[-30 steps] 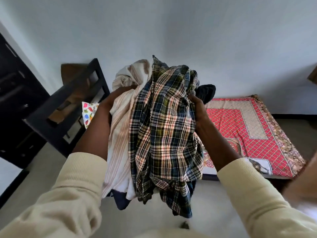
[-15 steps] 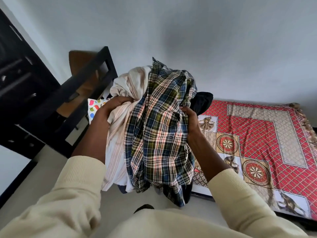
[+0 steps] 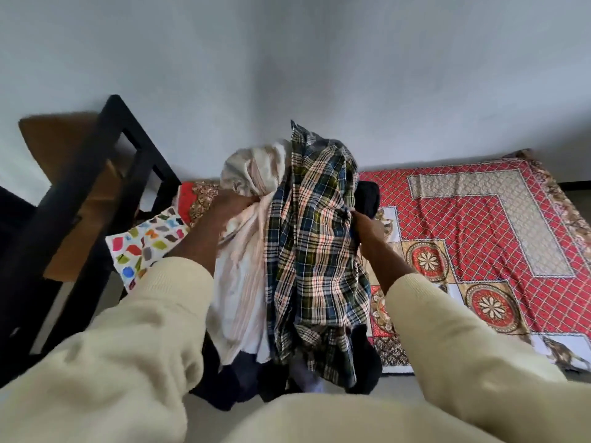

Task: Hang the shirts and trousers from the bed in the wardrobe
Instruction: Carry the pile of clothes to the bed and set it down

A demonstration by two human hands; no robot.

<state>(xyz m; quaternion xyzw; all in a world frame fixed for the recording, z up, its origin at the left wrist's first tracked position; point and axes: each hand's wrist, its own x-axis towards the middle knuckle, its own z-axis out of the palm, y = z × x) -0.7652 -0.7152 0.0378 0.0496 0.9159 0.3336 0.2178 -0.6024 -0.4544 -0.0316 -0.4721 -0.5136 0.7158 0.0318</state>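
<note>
Shirts and trousers hang in one bundle in front of us, held up over the near edge of the bed (image 3: 499, 219). The plaid shirt (image 3: 313, 251) faces us at the front of the bundle, its checks dark green, blue and peach. Beside it, on the side away from the bed's open spread, hangs the pale striped shirt (image 3: 243, 282), bunched at the top into a rounded lump. Dark clothes (image 3: 367, 196) show behind the plaid shirt at the top and again below the bundle, nearer the floor; we cannot tell which of them are trousers.

Our left hand (image 3: 232, 204) holds the pale striped shirt near its top, the grip closed with fingers curled into the cloth. Our right hand (image 3: 366, 227) pinches the edge of the plaid shirt on the bed side, its grip clamped on the fabric as well. Both arms wear cream sleeves (image 3: 447, 330).

The bed carries a red patterned cover with flower medallions and a beige panel. At the head of the bed, on the far side of the bundle from the cover's open part, lies a white pillow (image 3: 144, 244) printed with coloured patches. Beyond that pillow stands a black frame (image 3: 105, 174) with brown board behind it, against the grey wall (image 3: 319, 75).
</note>
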